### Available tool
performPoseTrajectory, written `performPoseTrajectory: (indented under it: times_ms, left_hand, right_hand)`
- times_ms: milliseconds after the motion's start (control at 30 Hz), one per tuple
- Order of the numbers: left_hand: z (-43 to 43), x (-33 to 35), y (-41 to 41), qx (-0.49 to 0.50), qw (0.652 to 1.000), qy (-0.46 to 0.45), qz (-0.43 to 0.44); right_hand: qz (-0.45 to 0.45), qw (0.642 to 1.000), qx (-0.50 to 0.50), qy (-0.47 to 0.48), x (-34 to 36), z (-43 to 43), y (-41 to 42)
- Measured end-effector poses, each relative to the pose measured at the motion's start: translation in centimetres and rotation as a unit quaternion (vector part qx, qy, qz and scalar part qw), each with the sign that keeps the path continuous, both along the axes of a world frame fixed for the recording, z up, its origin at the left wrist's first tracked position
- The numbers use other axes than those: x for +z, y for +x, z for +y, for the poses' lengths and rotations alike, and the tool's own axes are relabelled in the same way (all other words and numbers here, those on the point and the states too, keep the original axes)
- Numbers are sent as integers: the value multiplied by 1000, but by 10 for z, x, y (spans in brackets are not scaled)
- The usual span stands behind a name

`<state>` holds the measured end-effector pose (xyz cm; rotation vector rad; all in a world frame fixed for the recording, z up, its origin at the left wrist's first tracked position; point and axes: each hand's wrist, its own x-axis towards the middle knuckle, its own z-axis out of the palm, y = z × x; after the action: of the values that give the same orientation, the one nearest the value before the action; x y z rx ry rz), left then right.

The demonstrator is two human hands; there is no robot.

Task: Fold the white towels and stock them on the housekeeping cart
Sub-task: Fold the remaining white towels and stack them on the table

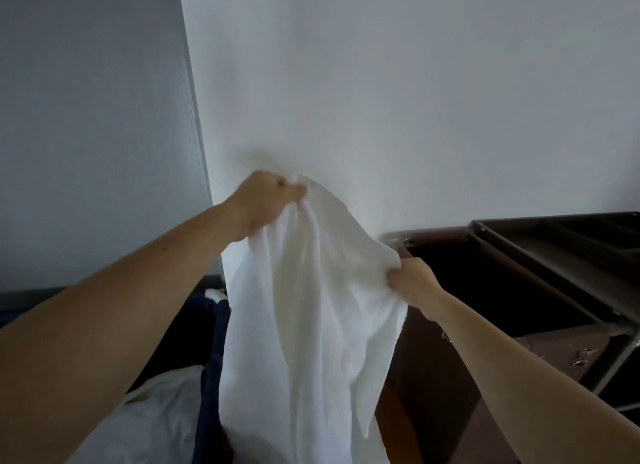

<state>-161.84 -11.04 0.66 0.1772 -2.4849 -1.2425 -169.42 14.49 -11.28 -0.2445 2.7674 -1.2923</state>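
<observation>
White towel [304,307] hangs in soft, rumpled folds.

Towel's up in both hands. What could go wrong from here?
The towel hangs bunched, left hand higher than right hand: the fold may come out crooked. Its lower end drops out of view and might drag below. It could also snag on the cart frame beside it.

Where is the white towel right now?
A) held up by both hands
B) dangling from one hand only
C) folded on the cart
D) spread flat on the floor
A: the left hand grips the white towel at its top and the right hand grips its edge lower down, so it hangs unfolded.
</observation>
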Motion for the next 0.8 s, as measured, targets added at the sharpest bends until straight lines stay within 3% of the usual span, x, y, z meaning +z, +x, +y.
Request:
performPoseTrajectory:
  times_ms: [67,133,267,433,500,667,800]
  left_hand:
    - [7,-24,4,-50,974,-180,-132]
    - [20,-48,7,-105,947,-243,-182]
    - [47,-68,-2,-154,956,-202,-146]
    - [46,-68,-3,-144,976,-134,-91]
    - [46,-58,-3,-132,978,-152,-50]
    - [28,-24,-15,20,992,-76,94]
    - [-5,-27,-20,129,985,-65,88]
  right_hand:
    - [51,998,19,16,14,-1,-1]
    - [97,991,81,31,33,-10,4]
    - [175,965,180,70,57,-32,18]
    - [191,968,156,40,50,-26,18]
    - [172,973,148,28,43,-23,17]
    - [113,990,89,0,28,-12,8]
    - [64,992,77,74,16,15,0]
